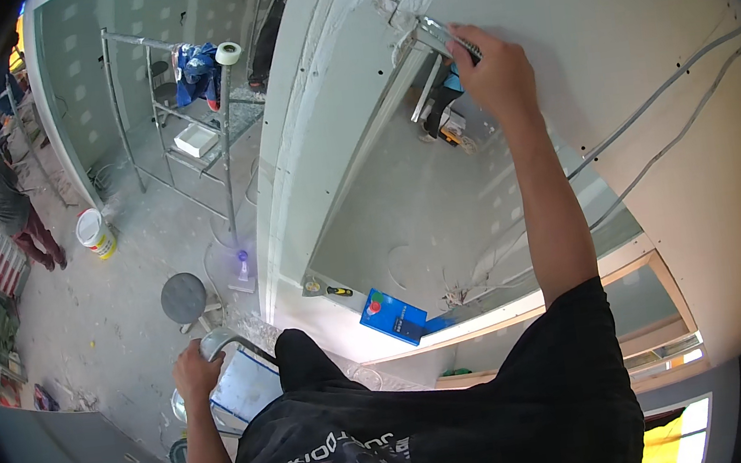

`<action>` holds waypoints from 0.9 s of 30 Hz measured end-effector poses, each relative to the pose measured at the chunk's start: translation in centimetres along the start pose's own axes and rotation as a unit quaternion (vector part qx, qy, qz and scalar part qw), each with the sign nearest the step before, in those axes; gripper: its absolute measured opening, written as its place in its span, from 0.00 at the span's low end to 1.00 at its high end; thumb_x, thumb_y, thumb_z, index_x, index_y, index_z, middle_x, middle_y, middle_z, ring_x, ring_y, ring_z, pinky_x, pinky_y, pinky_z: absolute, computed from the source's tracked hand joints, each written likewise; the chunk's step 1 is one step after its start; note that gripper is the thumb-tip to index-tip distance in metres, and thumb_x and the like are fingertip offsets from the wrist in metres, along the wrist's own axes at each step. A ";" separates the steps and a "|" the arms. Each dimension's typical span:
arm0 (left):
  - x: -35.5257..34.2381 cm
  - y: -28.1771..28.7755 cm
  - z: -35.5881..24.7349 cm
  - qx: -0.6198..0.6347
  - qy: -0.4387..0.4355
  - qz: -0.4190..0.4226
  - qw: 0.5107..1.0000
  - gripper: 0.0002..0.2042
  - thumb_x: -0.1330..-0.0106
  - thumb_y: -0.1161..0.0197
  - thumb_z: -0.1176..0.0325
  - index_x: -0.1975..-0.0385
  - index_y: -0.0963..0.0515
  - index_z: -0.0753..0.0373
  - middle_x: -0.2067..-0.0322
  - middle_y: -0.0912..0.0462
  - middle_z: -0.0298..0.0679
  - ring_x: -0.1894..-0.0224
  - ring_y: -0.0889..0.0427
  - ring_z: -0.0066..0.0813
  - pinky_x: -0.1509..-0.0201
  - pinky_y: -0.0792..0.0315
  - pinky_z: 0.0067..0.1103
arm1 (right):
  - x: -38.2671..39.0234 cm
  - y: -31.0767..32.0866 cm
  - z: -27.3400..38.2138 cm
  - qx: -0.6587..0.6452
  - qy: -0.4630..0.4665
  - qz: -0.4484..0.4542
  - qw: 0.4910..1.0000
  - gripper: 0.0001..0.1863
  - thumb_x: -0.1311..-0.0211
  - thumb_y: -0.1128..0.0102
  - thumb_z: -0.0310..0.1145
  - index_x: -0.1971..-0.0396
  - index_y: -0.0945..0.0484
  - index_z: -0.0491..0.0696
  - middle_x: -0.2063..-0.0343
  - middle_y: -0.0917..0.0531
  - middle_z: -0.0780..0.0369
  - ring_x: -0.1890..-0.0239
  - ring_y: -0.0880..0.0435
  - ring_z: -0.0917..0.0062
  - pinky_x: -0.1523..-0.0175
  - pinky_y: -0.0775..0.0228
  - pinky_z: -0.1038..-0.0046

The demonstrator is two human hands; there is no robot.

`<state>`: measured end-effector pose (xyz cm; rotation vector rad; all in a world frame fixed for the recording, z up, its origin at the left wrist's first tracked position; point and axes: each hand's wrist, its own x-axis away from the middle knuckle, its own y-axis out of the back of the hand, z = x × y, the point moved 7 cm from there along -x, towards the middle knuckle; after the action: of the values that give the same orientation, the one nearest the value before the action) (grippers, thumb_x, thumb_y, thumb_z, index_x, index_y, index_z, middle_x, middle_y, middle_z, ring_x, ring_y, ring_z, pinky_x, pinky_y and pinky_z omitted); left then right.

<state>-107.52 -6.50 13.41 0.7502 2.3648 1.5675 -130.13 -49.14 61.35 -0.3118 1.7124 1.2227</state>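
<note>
My right hand [499,72] is raised to the upper corner of a framed wall opening. Its fingers close round a putty knife [436,32], with the metal blade against the board at the corner. White filler [336,27] streaks the board seams beside that corner. Low on the left, my left hand [195,371] is closed on a curved metal rail [237,337]. Below the rail is a blue-white panel [246,387], partly hidden by my body.
A blue box [392,318] and a yellow-black handled tool [338,291] lie on the opening's ledge. Grey cables [652,109] cross the right wall. A metal scaffold [226,157], a round stool [184,298], a white bucket [94,232] and a person [7,193] are to the left.
</note>
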 end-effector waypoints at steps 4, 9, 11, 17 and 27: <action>0.2 0.2 -0.1 0.018 -0.014 -0.009 1.000 0.23 0.47 0.23 0.54 0.55 0.17 0.60 0.61 0.12 0.51 0.55 0.13 0.54 0.50 0.21 0.43 | 0.1 0.1 -0.1 -0.013 0.024 -0.010 1.000 0.13 0.33 0.33 0.41 0.50 0.12 0.60 0.68 0.11 0.55 0.65 0.11 0.57 0.59 0.19 0.61; 0.1 0.2 0.1 0.015 -0.018 -0.006 1.000 0.24 0.47 0.22 0.54 0.55 0.17 0.61 0.61 0.12 0.51 0.56 0.13 0.54 0.50 0.21 0.43 | 0.2 0.5 -1.7 -0.168 -0.061 -0.059 0.982 0.14 0.32 0.32 0.39 0.49 0.13 0.54 0.69 0.11 0.55 0.67 0.09 0.64 0.61 0.19 0.67; 0.0 0.2 0.1 -0.003 -0.011 0.002 1.000 0.24 0.47 0.23 0.53 0.55 0.16 0.60 0.61 0.12 0.50 0.56 0.13 0.54 0.50 0.21 0.43 | 0.6 0.3 -2.2 -0.235 -0.112 -0.055 0.964 0.15 0.32 0.32 0.39 0.48 0.14 0.51 0.70 0.11 0.55 0.68 0.09 0.67 0.62 0.19 0.69; 0.1 -0.4 -0.1 -0.006 -0.035 -0.004 0.999 0.24 0.47 0.23 0.52 0.55 0.16 0.60 0.61 0.12 0.51 0.56 0.14 0.54 0.50 0.21 0.43 | 3.3 -0.1 -1.5 -0.151 -0.039 -0.119 0.981 0.14 0.32 0.32 0.38 0.51 0.15 0.48 0.69 0.12 0.52 0.67 0.10 0.59 0.60 0.20 0.64; -0.3 -0.6 -0.1 -0.012 -0.038 0.004 0.999 0.24 0.46 0.24 0.51 0.57 0.17 0.61 0.63 0.12 0.53 0.56 0.14 0.56 0.50 0.22 0.44 | 3.3 -1.8 -1.0 -0.088 -0.028 -0.107 0.990 0.12 0.35 0.30 0.37 0.55 0.13 0.48 0.70 0.11 0.54 0.69 0.10 0.62 0.61 0.19 0.68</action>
<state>-107.51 -6.90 12.87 0.7995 2.2877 1.5404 -131.07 -49.79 57.60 -0.5475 1.4829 1.2137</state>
